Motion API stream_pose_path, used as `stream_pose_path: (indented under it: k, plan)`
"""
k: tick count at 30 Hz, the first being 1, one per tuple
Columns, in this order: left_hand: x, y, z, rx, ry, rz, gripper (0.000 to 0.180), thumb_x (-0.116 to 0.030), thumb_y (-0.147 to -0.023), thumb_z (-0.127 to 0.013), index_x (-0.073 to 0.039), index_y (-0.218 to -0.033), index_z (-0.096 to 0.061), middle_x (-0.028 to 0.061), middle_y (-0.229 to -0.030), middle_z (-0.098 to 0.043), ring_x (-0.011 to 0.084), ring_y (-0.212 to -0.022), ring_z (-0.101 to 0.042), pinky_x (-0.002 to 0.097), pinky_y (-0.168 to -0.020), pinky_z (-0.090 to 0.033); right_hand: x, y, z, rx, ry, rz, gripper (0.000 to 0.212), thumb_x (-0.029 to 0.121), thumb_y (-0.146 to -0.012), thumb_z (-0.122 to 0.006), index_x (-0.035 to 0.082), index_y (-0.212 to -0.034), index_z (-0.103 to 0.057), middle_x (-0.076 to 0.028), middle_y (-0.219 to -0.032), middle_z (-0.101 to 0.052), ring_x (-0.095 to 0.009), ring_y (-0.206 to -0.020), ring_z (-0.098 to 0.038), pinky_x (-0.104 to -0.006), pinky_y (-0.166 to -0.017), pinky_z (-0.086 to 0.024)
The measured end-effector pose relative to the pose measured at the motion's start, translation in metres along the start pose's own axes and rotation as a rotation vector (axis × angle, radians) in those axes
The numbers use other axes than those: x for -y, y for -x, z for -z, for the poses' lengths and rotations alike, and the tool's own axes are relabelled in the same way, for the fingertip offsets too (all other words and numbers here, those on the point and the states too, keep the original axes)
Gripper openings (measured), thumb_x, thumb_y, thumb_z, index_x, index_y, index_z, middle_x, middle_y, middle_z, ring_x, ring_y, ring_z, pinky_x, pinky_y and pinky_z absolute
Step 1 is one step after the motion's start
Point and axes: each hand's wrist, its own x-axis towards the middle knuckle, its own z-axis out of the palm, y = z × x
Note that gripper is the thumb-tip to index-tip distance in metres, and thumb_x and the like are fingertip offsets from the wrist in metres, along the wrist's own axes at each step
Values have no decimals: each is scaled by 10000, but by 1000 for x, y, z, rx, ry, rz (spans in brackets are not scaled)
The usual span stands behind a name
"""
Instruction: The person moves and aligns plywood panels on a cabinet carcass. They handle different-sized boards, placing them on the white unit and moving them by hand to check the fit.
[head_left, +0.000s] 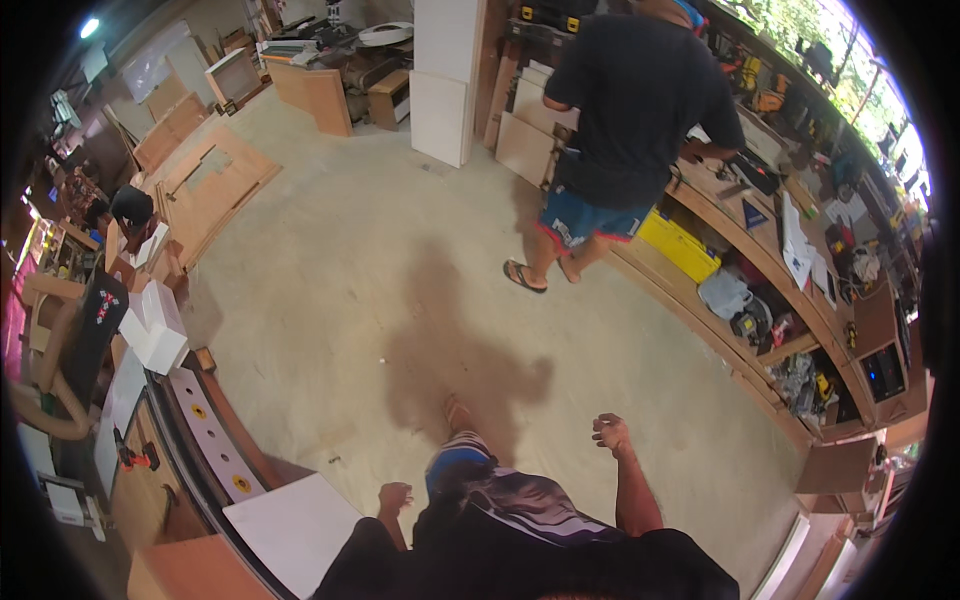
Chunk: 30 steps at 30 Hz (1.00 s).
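Note:
My left hand (pixel 395 495) hangs beside my left hip with its fingers loosely bent and a little apart. No object shows in it. A white panel (pixel 300 530) leans nearest to it, against the workbench on my left. Out to my right, my right hand (pixel 612 433) is held over the bare concrete floor (pixel 330 300). Its fingers are half curled and apart, and nothing shows between them. One of my feet (pixel 457 412) is stretched forward on the floor, and my shadow lies ahead of it.
Another person (pixel 640 110) stands ahead at a long, tool-covered workbench (pixel 740 215). A second person in a dark cap (pixel 132 207) is low at the far left. On the left bench (pixel 150 455) lies a red-and-black drill (pixel 137 457). Plywood sheets (pixel 215 180) rest beyond; a white column (pixel 443 60) stands ahead.

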Motion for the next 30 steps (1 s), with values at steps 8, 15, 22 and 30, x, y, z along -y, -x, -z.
stream_pose_path:
  k: [8, 15, 22, 30]
  plan:
    - [-220, -53, -7, -16, 253, -295, 278, -116, -935, -695, 13, -1182, -699, 99, -929, -722, 193, -708, -709, 298, -582, -575, 146, -86, -155, 482, 444, -79, 458, 319, -926, -733, 37, -1278, -651, -140, -1019, -745, -235, -795, -759, -380, -641, -631]
    - [-410, -73, -6, 51, 277, -389, 380, -132, -955, -705, 40, -1287, -636, 113, -1021, -724, 189, -783, -716, 268, -620, -563, 270, -178, -198, 324, 378, -82, 380, 323, -927, -713, 45, -1184, -685, -133, -983, -749, -246, -792, -760, -399, -642, -631]
    - [-579, -144, -18, 94, 118, -342, 414, -150, -933, -713, 15, -1306, -640, 109, -1009, -727, 195, -807, -720, 302, -644, -562, 343, -354, -256, 358, 498, -234, 310, 301, -918, -674, 38, -1081, -700, -110, -862, -725, -258, -717, -740, -427, -613, -628]
    - [-669, -205, 24, -120, 216, -283, 374, -168, -915, -695, -6, -1249, -647, 107, -986, -721, 235, -789, -722, 334, -638, -569, 547, -541, -402, 533, 1379, 217, 416, 394, -906, -635, 9, -809, -761, -163, -765, -739, -273, -707, -738, -434, -628, -611]
